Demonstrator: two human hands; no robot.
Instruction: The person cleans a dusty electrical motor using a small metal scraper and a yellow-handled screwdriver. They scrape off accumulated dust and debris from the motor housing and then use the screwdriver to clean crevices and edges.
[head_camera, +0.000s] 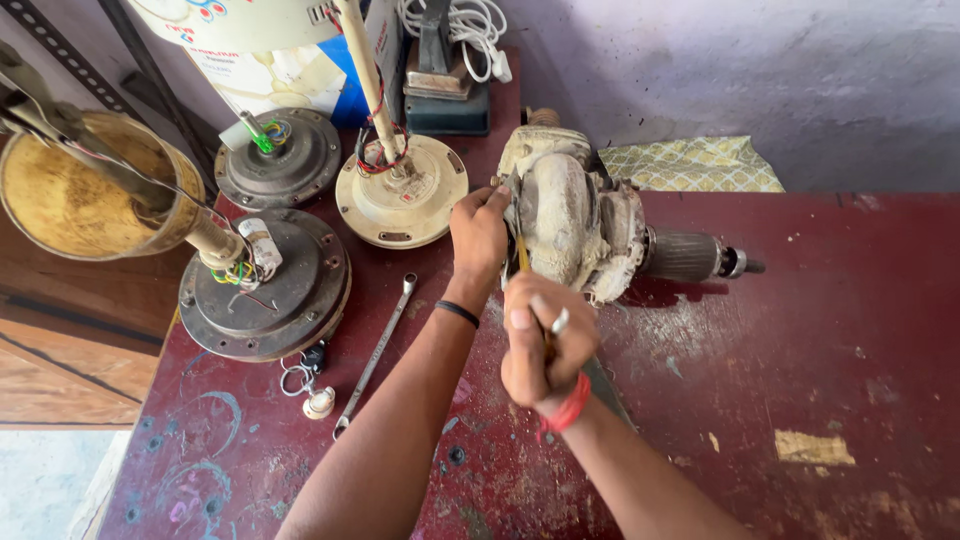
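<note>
Motor housing (570, 225), dusty and off-white, lies on its side on the dark red workbench (820, 340) just above centre of my view, its long axis running from nine to three o'clock, with the ribbed armature and shaft tip (715, 260) sticking out toward three. My left hand (480, 235) sits against the housing's nine o'clock face, fingers curled and pressed to the casing edge, bracing it; I cannot tell how much of it they wrap around. My right hand (545, 345) is at six o'clock from the housing, closed in a tight fist round the handle of a slim tool (522, 255) whose yellowish shank runs up toward twelve and meets the casing just beside the left fingertips. So the tool lies nearly square across the motor's long axis, and the left hand is the nearer one, touching the body, while the right is set back along the shank. At nine o'clock from my forearms a long spanner (375, 355) lies slanted on the bench, apart from both hands. Farther toward ten stand three round ceiling fan motors: a dark one (265, 290) with loose coloured wires, a cream one (400, 195), and a grey one (280, 160) behind them. A folded patterned cloth (690, 165) rests at one o'clock against the wall
</note>
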